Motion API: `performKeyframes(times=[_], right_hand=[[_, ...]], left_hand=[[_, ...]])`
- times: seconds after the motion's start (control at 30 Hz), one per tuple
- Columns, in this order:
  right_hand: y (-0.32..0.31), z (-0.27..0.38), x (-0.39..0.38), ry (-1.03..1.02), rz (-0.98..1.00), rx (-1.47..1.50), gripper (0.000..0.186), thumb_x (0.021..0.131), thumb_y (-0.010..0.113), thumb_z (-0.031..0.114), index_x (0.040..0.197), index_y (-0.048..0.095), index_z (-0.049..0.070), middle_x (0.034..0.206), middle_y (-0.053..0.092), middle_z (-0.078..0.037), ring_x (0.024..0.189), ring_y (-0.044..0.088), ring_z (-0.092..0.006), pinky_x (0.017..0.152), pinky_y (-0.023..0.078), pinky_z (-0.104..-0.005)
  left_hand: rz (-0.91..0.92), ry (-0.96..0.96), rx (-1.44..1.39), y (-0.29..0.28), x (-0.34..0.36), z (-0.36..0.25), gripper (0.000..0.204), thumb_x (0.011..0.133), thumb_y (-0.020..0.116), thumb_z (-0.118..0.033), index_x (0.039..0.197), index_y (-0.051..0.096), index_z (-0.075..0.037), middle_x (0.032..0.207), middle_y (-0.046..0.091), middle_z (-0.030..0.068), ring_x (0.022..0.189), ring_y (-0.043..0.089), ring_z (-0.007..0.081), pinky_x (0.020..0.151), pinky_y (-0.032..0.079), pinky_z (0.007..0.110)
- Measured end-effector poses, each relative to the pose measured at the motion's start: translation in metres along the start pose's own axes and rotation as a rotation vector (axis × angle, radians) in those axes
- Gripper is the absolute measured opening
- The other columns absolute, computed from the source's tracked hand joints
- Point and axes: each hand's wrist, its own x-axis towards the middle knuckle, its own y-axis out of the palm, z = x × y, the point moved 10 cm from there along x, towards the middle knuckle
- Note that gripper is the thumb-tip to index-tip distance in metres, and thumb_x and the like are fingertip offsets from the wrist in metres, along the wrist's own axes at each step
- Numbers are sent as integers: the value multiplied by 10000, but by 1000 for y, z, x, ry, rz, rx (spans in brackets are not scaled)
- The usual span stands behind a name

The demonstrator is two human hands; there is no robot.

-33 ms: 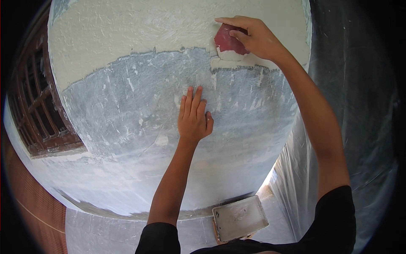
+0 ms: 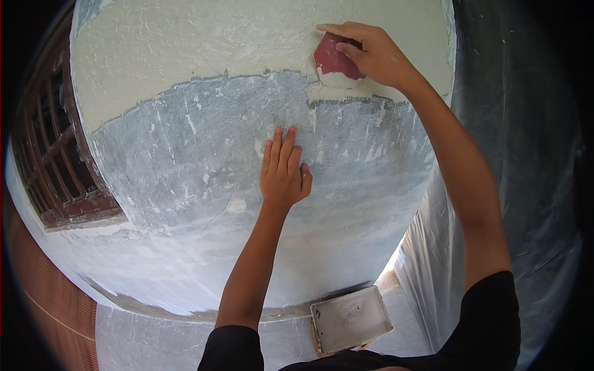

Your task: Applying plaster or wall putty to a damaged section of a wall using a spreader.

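Right hand [image 2: 376,54] pinches a red scraper [image 2: 335,57] against pale plaster [image 2: 204,46], toward the wall's [image 2: 185,173] upper right edge, apparently for even pressure; left hand [image 2: 284,174] lies open, holding nothing, likely for balance.

The person [image 2: 247,281] wears a black top [image 2: 476,346] with short sleeves [image 2: 232,349].

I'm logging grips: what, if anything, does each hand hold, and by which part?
The right hand holds a red scraper by its upper right part. The left hand holds nothing; it lies against the grey wall.
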Motion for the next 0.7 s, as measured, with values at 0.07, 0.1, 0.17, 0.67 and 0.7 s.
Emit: performKeyframes(times=[0.07, 0.1, 0.17, 0.67, 0.7], right_hand=[[-10, -11, 4, 76, -6, 122, 382, 952, 560, 72, 1309, 620, 193, 1072, 679, -96, 869, 642, -180, 828, 537, -296], [-13, -20, 4, 154, -10, 244, 395, 964, 546, 57, 1333, 602, 188, 1077, 667, -64, 896, 616, -143, 859, 516, -268], [-11, -18, 3, 129, -13, 227, 387, 951, 561, 69, 1314, 615, 193, 1064, 675, -99, 877, 638, -176, 846, 528, -295], [-18, -28, -10, 129, -84, 212, 403, 906, 590, 30, 1280, 641, 171, 1036, 690, -120, 855, 639, -217, 831, 509, -305], [-22, -29, -11, 128, -83, 208, 403, 906, 590, 30, 1280, 641, 171, 1036, 690, -120, 855, 639, -217, 831, 509, -305]], left_hand=[[-4, 2, 2, 1, -1, 0, 373, 775, 548, -98, 1133, 485, -14, 1452, 442, 210, 1392, 349, 427, 1120, 287, 558], [-7, 3, 1, 1, -2, 1, 373, 775, 548, -98, 1133, 485, -14, 1452, 442, 210, 1392, 349, 427, 1120, 287, 558], [7, -8, 10, 1, -3, 3, 373, 773, 548, -100, 1130, 485, -15, 1451, 445, 208, 1392, 350, 427, 1119, 289, 558], [-8, -7, 15, -1, -2, 3, 339, 780, 541, -104, 1106, 494, -19, 1449, 450, 207, 1392, 351, 425, 1127, 285, 546], [-11, -7, 13, 0, -2, 2, 339, 780, 541, -104, 1106, 494, -19, 1449, 450, 207, 1392, 351, 425, 1127, 285, 546]])
